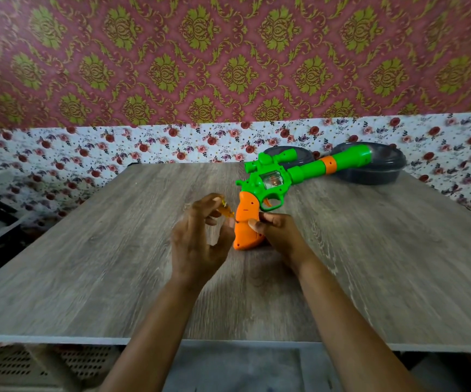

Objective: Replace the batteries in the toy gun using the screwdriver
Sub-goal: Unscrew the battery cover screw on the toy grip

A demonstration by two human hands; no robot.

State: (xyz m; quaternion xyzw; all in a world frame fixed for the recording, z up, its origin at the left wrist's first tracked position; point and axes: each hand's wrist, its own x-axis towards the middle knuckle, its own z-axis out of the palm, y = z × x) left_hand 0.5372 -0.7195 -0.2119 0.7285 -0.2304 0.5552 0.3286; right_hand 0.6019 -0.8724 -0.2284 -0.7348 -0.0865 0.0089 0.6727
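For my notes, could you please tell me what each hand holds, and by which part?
The left hand pinches the screwdriver by its amber handle; the right hand grips the toy gun by its orange grip.

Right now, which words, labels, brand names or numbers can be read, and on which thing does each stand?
None can be read. The green and orange plastic toy gun shows no legible print; the small amber-handled screwdriver in the left hand is too blurred to tell.
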